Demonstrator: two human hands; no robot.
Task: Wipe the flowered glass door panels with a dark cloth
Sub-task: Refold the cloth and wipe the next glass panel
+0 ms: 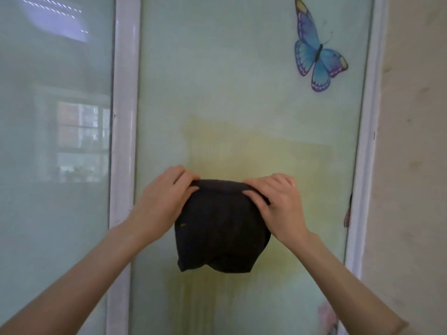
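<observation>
Soft, matte dark cloth (pixel 220 228), bunched into a rounded dome with a lobed lower hem, held up in front of the frosted, pale-green glass door panel (pixel 229 93); cannot tell whether touching the glass. Left of the cloth, left hand (pixel 164 199): bare forearm reaching up from below, thumb laid over the fabric's top edge, fingers curled behind it, grip clamped on the cloth's upper left corner. Right of the cloth, right hand (pixel 278 204) in a mirrored pose, thumb and forefinger pressed on the fabric's front, other fingers curled over the top, grip likewise clamped on the upper right corner. Behind and above the cloth, a streaky yellowish patch (pixel 254 151) on the glass. Well above and right of the cloth, a glossy blue butterfly sticker (pixel 318 49) with purple-edged wings. Left of the cloth, a smooth white frame post (pixel 124 117), then a second glass panel (pixel 55 117) with a hazy window reflection. Well right of the cloth, a rough cream wall (pixel 411 141).
</observation>
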